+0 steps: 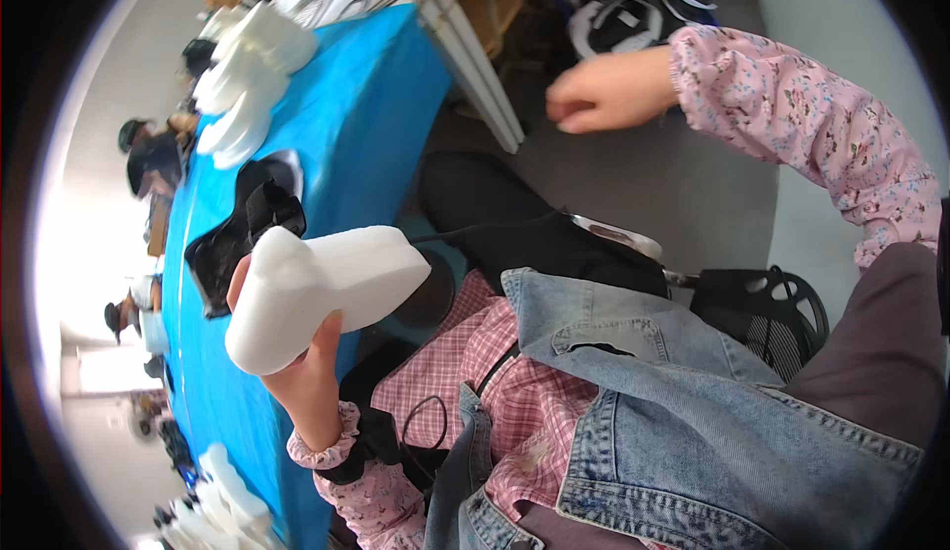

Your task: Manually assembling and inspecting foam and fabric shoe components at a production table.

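My left hand grips a white foam-like form, bulky and roughly foot-shaped, from underneath. Its thumb presses the near side, and other fingers show at the far edge. The form is held in the air by the edge of the blue-covered table. Just beyond it on the table lies a glossy black boot-shaped piece. Away from the table, my right hand hangs in the air over the floor. Its fingers look curled but are smeared by motion, and I see nothing held in it.
White forms are heaped at the table's far end, with more white pieces at the lower left. People sit across the table. A wooden chair, dark bundles with cables and a black mesh chair stand nearby.
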A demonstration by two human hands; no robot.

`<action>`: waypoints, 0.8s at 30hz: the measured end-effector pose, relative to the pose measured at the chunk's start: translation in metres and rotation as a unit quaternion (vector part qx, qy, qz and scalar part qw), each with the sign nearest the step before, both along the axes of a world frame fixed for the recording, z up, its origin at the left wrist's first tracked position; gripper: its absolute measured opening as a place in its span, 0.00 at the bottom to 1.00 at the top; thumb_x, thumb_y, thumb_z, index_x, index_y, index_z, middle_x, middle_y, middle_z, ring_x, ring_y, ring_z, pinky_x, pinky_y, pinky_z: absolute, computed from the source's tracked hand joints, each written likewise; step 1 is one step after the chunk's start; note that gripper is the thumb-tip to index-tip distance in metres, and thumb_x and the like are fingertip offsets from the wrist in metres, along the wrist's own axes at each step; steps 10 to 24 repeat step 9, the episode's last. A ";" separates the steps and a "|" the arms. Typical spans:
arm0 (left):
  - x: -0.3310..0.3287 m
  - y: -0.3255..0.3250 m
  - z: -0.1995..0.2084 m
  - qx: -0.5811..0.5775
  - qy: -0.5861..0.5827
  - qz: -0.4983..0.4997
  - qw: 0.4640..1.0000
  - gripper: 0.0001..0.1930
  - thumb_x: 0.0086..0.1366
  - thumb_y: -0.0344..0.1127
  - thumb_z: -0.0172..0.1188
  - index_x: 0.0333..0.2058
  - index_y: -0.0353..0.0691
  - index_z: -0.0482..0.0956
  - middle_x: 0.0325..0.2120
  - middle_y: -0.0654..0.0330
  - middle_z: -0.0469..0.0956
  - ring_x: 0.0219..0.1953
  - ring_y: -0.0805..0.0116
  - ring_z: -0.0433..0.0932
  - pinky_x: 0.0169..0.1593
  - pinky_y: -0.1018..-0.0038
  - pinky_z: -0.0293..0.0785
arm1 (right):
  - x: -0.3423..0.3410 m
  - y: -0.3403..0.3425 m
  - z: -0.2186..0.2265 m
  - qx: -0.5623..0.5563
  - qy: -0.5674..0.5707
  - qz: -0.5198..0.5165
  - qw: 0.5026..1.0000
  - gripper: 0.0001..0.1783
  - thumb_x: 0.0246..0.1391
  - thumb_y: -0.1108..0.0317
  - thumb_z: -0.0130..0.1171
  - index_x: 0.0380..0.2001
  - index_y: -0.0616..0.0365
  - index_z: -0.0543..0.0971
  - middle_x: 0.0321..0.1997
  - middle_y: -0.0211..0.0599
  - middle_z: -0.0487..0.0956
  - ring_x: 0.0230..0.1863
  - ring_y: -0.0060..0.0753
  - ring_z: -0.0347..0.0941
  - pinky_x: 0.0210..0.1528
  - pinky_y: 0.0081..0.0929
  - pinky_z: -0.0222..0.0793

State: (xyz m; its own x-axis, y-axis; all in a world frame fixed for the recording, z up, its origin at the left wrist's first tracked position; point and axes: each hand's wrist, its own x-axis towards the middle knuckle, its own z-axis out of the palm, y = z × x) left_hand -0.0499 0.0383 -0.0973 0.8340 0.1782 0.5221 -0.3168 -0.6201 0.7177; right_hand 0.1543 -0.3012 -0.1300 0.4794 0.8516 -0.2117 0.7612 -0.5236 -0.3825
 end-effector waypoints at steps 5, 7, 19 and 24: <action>0.031 -0.027 0.007 0.084 0.001 -0.096 0.992 0.33 0.44 0.40 0.72 0.48 0.32 0.71 0.55 0.57 0.62 0.49 0.64 0.71 0.52 0.70 0.68 | -0.050 -0.176 -0.128 -0.359 0.441 -0.227 0.791 0.15 0.54 0.63 0.51 0.41 0.59 0.76 0.40 0.41 0.78 0.42 0.38 0.76 0.39 0.36 0.77; 0.044 -0.033 0.006 0.092 0.001 -0.118 0.989 0.34 0.44 0.41 0.72 0.48 0.32 0.71 0.55 0.57 0.61 0.49 0.65 0.71 0.52 0.70 0.68 | -0.102 -0.220 -0.163 -0.408 0.573 -0.389 0.595 0.25 0.53 0.59 0.56 0.53 0.55 0.69 0.50 0.48 0.74 0.50 0.43 0.73 0.43 0.38 0.77; 0.061 -0.042 0.000 0.073 0.016 -0.148 0.986 0.35 0.44 0.42 0.73 0.49 0.31 0.70 0.55 0.57 0.61 0.49 0.65 0.71 0.52 0.70 0.68 | -0.143 -0.239 -0.172 -0.387 0.650 -0.433 0.489 0.34 0.52 0.55 0.58 0.60 0.53 0.64 0.55 0.52 0.71 0.53 0.46 0.71 0.45 0.38 0.76; 0.061 -0.042 0.000 0.073 0.016 -0.148 0.986 0.35 0.44 0.42 0.73 0.49 0.31 0.70 0.55 0.57 0.61 0.49 0.65 0.71 0.52 0.70 0.68 | -0.143 -0.239 -0.172 -0.387 0.650 -0.433 0.489 0.34 0.52 0.55 0.58 0.60 0.53 0.64 0.55 0.52 0.71 0.53 0.46 0.71 0.45 0.38 0.76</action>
